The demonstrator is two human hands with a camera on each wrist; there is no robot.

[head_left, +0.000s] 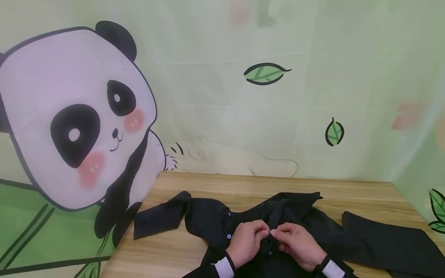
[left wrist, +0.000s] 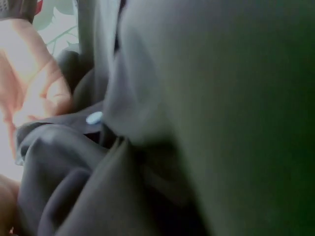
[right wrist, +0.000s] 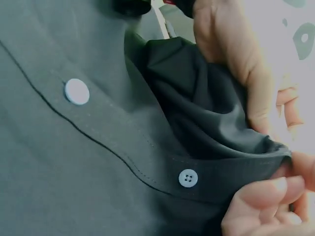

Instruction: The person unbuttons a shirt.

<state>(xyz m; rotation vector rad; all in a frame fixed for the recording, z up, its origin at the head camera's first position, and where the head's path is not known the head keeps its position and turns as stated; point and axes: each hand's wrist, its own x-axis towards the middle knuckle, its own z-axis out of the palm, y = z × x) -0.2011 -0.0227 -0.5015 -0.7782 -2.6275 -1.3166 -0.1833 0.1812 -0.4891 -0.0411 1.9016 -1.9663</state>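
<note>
A black shirt is lying on the worktop, its collar pointing toward the far edge and its long axis running toward the person. One sleeve is ending near the left edge; the other sleeve is stretching toward the right edge. The left hand and right hand are pinching the shirt front, each grip closing thumb and fingers on it. The right wrist view is revealing four holes in one pale button, which the head view isn't resolving.
</note>
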